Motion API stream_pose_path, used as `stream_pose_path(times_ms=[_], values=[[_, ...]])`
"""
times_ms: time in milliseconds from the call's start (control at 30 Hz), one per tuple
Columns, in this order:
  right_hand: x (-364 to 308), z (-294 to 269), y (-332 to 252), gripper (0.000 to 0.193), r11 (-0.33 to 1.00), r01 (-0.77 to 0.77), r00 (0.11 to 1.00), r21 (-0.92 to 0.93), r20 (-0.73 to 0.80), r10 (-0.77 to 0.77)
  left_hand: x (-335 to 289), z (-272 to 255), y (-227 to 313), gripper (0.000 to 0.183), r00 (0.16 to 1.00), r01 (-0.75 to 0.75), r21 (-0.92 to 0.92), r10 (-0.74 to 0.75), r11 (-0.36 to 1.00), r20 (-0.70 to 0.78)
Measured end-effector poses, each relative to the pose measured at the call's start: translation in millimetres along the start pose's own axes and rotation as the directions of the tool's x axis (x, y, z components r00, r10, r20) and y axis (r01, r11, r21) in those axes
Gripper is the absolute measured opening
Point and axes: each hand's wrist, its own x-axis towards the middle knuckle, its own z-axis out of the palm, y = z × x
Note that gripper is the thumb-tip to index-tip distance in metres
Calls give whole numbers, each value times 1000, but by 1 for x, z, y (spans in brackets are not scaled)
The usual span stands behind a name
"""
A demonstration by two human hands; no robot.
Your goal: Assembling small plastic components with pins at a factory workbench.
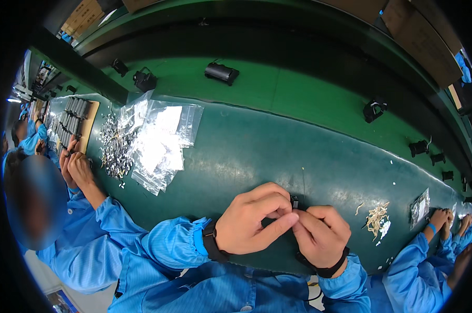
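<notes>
Above the near part of the green table, my left hand point(257, 219) and my right hand point(322, 235) meet at their fingertips. A small black part point(294, 201) with a pale face pokes out between them. My left thumb and fingers are closed around it, and most of it is hidden behind them. My right thumb and forefinger are pinched together right beside it; whatever they hold is too small and covered to name. Black bands circle both wrists.
Clear plastic bags point(165, 138) lie left of centre beside a heap of small dark and white pieces point(116, 148). Tan strips point(377, 219) are piled to the right, near another small bag point(420, 208). Black housings point(221, 73) stand along the far green strip. Co-workers sit on both sides.
</notes>
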Motion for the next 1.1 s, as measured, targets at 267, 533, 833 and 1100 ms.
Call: stream_pose_path(times_ms=[267,533,833,1100], values=[[4,2,3,17,977,-168,983,132,-55,176,5,2,0,9,990,137,-168,-134,976,30],[1,-2,-4,16,981,-134,991,139,24,132,1,8,-9,8,996,-86,29,87,996,-33],[2,-15,-25,13,960,-280,951,-11,132,279,-5,32,-39,10,973,-214,-46,208,976,-98],[-8,-10,8,14,932,-344,938,117,81,336,0,24,-19,19,945,-279,-8,273,960,-180]])
